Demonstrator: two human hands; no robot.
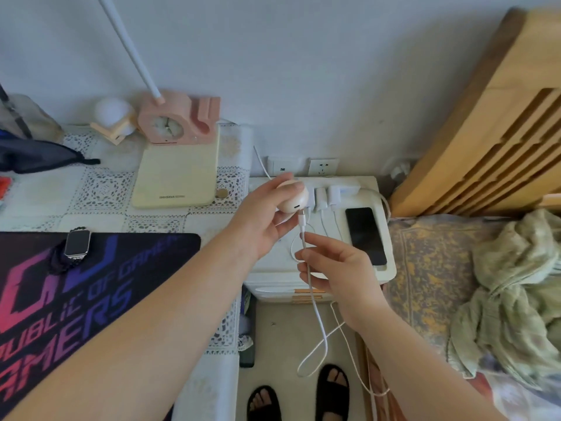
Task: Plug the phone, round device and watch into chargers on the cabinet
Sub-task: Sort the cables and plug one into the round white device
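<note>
My left hand [267, 214] grips the pale pink round device [293, 202] above the white cabinet [385, 275], its charging port facing down to the right. My right hand [334, 265] pinches a white cable [303, 230] just below its plug, whose tip sits right under the port, touching or nearly touching it. The black phone [365, 235] lies face up on the cabinet's right side; whether a cable is in it cannot be made out. The watch [77, 243], with a dark braided strap, rests on the gaming mouse mat [91, 284] on the desk to the left.
White charger plugs [329, 196] sit in a power strip at the cabinet's back, with wall sockets [323, 167] behind. A pink clock lamp [179, 123] stands on the lace-covered desk. A bed with a green blanket [516, 293] is on the right. Loose cables hang to the floor by my sandalled feet.
</note>
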